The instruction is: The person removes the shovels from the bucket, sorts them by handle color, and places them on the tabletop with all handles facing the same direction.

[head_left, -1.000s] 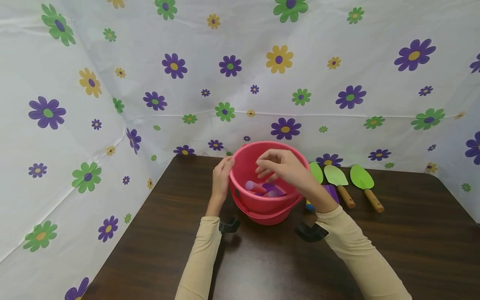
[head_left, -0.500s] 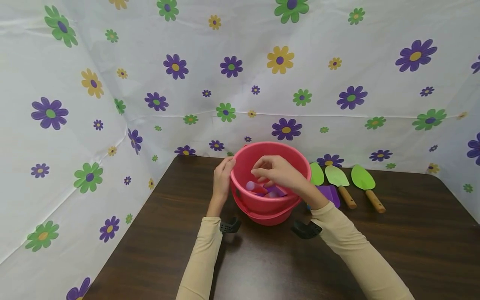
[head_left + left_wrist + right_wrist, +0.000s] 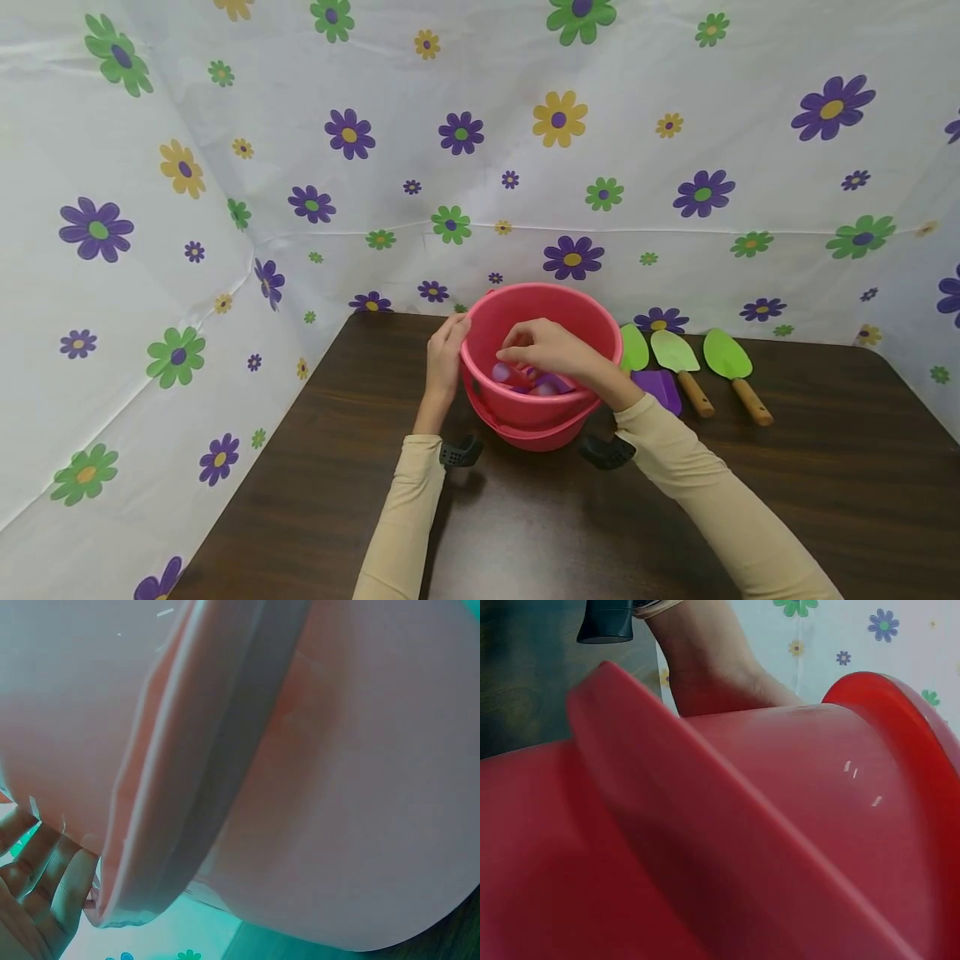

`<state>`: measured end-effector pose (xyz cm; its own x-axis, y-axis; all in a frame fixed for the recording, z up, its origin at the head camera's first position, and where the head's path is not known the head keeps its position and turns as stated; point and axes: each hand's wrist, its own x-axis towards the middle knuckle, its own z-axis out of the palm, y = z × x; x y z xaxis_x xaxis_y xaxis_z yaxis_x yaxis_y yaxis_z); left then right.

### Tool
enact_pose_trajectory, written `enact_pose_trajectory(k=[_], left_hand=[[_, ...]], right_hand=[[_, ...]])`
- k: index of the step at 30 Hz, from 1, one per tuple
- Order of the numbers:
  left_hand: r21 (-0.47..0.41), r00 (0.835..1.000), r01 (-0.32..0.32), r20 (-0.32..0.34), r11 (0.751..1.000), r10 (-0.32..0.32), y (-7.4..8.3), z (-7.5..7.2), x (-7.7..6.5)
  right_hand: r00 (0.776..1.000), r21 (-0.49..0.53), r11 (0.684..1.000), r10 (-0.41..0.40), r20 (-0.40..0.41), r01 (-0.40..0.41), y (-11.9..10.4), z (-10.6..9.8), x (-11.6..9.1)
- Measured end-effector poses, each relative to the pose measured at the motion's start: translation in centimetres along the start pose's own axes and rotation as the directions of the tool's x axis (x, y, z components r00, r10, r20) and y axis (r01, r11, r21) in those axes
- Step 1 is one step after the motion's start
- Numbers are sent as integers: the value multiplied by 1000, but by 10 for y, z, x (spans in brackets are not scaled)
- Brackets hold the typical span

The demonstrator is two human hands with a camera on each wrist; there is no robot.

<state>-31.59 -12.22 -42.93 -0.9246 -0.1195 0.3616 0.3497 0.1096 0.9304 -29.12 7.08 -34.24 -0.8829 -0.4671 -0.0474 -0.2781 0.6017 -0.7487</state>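
A pink bucket [image 3: 536,410] stands upright on the table, its handle hanging down the near side. My left hand [image 3: 444,354] holds it at the left rim; in the left wrist view fingers [image 3: 71,889] lie against its wall. My right hand [image 3: 551,346] is over the inside of the bucket, bent fingers pointing down at the things in it. In there I see a lilac rounded end [image 3: 501,372] and purple and red plastic pieces. My right fingertips are partly hidden, and I cannot tell whether they hold anything. The bucket's outer wall [image 3: 780,757] fills most of the right wrist view.
Right of the bucket lie a pale green trowel [image 3: 675,352] and a bright green trowel [image 3: 726,354], both with wooden handles. A purple scoop [image 3: 660,392] and another green blade [image 3: 635,348] are partly behind the bucket and right arm. A flowered sheet [image 3: 480,125] hangs behind the dark table [image 3: 337,400].
My right hand has moved left and lower into the bucket. The left hand and the bucket stay in place; more of the purple scoop shows beside my right arm.
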Motion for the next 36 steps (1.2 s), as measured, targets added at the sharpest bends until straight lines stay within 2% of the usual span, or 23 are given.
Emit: enact_pose_trajectory(k=[8,14,17,21,30,36], left_hand=[[0,1000,-4,3,1000,4,-1,1,0],[8,1000,1,-8,1000,-1,1,1,-1],[3,1000,4,-7,1000,-4,1,1,-1],[0,1000,0,0,1000,0,1,1,0],[-12,1000,7,-5,1000,-7,1,2,0],[-21,1000,10,4,1000,-10,0,1,-1]], right_hand=[[1000,-86,996,-3,27,5,1,2,1],[992,-172,984,-27,125,49,2,4,1],[984,-176,982,-39,174,70,1,5,1],[979,-169,982,-51,197,85,1,4,0],[985,-165,985,-29,168,57,4,5,0],[997,-163,987,3,76,10,2,5,-1]])
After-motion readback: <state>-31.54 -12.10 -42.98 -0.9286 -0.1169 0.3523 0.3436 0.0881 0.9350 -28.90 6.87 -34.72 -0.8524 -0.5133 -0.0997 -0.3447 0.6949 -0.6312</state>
